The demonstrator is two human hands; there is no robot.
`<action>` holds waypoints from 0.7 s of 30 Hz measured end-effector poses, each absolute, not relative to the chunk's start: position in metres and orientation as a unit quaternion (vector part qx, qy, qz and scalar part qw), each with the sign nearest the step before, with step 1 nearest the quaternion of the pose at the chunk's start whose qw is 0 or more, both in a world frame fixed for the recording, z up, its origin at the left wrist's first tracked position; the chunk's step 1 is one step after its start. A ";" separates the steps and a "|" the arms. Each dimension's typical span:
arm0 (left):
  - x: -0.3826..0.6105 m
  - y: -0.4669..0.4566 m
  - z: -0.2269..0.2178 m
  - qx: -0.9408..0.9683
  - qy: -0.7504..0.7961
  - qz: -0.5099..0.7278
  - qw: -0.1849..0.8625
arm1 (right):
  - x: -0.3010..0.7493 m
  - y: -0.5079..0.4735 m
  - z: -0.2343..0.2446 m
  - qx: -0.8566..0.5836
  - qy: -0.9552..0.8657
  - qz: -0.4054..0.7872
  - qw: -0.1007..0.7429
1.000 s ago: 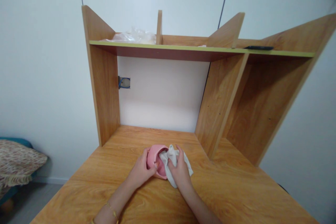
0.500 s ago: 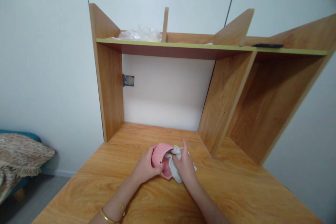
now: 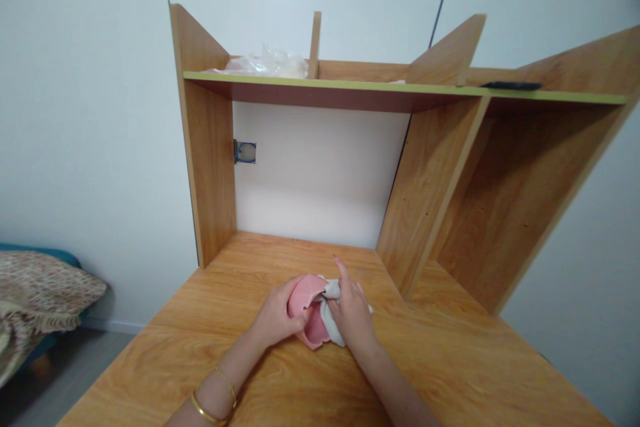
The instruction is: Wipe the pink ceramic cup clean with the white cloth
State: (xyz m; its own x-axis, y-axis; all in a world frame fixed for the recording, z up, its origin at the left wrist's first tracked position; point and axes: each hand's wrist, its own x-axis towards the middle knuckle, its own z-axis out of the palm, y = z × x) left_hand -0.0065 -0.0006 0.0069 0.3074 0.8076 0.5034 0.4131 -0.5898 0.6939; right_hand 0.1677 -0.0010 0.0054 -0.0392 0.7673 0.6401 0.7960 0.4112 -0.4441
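A pink bowl-like container (image 3: 307,292) with an angular rim is tipped on its side over the desk, its opening turned to the right and toward me. My left hand (image 3: 280,312) grips it from the left, thumb at the rim and fingers behind the outer wall. In my right hand (image 3: 352,312) is a pale grey cloth (image 3: 332,321), pinched against the container's right rim. The index finger of that hand points up and away. Part of the cloth hangs below the fingers, and the fingertips are partly hidden by it.
The wooden desktop (image 3: 200,360) spreads around both hands. Behind stands a wooden shelf unit (image 3: 210,167) with upright dividers. A clear plastic bag (image 3: 267,63) and a flat black object (image 3: 513,86) lie on its upper shelf. A patterned cover (image 3: 45,290) drapes over blue furniture at left.
The container has tilted a little, its lower rim coming down toward me. My right hand has shifted slightly left with the cloth, closer against the rim.
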 end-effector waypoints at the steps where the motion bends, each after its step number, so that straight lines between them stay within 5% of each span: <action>1: -0.006 -0.001 0.007 0.776 0.394 0.439 0.223 | 0.167 0.000 0.004 -0.551 -0.709 -0.009 0.440; 12: -0.007 0.000 0.000 0.762 0.416 0.459 0.191 | 0.161 0.001 -0.006 -0.566 -0.678 0.046 0.467; 21: -0.011 0.004 -0.002 0.742 0.430 0.472 0.205 | 0.172 -0.011 0.000 -0.503 -0.760 0.075 0.404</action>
State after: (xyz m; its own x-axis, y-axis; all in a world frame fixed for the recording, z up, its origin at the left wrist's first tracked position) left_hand -0.0106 0.0041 -0.0023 0.1844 0.8315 0.5240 0.4453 -0.5460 0.7097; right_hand 0.1721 -0.0109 0.0000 -0.1670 0.8255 0.5392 0.7036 0.4829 -0.5213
